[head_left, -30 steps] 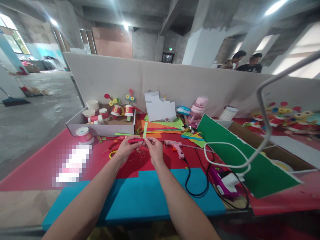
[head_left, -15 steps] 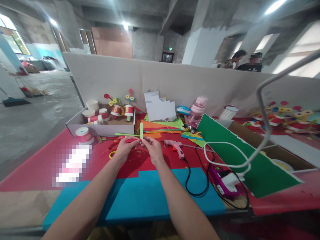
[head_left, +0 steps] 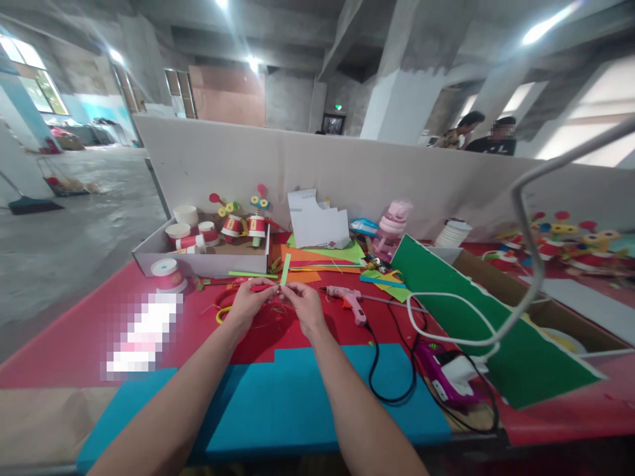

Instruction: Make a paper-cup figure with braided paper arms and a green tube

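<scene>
Over the red tabletop, both of my hands meet fingertip to fingertip. My left hand (head_left: 252, 303) is closed, pinching a small red piece (head_left: 260, 288) whose kind I cannot make out. My right hand (head_left: 303, 304) is closed too, its thumb and finger on the lower end of a light green paper strip (head_left: 286, 267) that sticks up between the hands. Exactly where strip and red piece meet is hidden by the fingers. Beneath my left hand lie scissors with red and yellow handles (head_left: 223, 315). A pink glue gun (head_left: 351, 301) rests right of my right hand.
A white box (head_left: 208, 266) with paper cups and cup figures stands at the back left; another cup (head_left: 167, 276) is before it. Coloured paper (head_left: 305, 277) lies behind my hands. A green board (head_left: 446, 317), purple power strip (head_left: 441, 380) and looping cables occupy the right. Two people are beyond the partition.
The green strip has tipped from upright to a slight rightward lean. My hands stay together in nearly the same place, and the view has tilted up slightly.
</scene>
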`<act>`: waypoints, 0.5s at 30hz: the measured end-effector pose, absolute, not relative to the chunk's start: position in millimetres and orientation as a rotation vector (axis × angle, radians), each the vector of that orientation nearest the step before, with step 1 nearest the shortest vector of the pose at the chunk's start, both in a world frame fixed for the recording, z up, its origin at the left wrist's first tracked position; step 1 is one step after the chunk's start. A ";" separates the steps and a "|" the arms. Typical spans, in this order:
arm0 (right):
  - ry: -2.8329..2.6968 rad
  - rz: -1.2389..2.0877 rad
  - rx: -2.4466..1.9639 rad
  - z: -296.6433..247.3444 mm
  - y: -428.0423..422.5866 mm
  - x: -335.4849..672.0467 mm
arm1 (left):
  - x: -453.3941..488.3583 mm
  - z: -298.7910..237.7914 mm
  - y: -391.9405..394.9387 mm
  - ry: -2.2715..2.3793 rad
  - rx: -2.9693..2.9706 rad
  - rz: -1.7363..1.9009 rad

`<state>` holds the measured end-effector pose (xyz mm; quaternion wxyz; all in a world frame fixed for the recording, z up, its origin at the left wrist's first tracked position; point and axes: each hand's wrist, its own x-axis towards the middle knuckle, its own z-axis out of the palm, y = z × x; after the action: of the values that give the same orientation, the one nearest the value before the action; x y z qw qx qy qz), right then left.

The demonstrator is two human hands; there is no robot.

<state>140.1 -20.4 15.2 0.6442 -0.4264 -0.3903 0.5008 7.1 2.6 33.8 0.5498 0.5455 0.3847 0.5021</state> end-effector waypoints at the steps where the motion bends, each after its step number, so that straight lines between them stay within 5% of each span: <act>1: -0.898 1.134 -0.977 14.4 -20.1 140.3 | 7.1 33.9 2.5 0.919 1.299 1.189; 15: -0.820 1.125 -0.985 9.7 -15.5 138.0 | 5.5 19.4 12.0 0.885 1.293 1.170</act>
<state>138.0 -15.5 9.7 0.6580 -0.4348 -0.3621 0.4969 5.5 12.0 19.4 0.5586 0.5485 0.3753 0.4963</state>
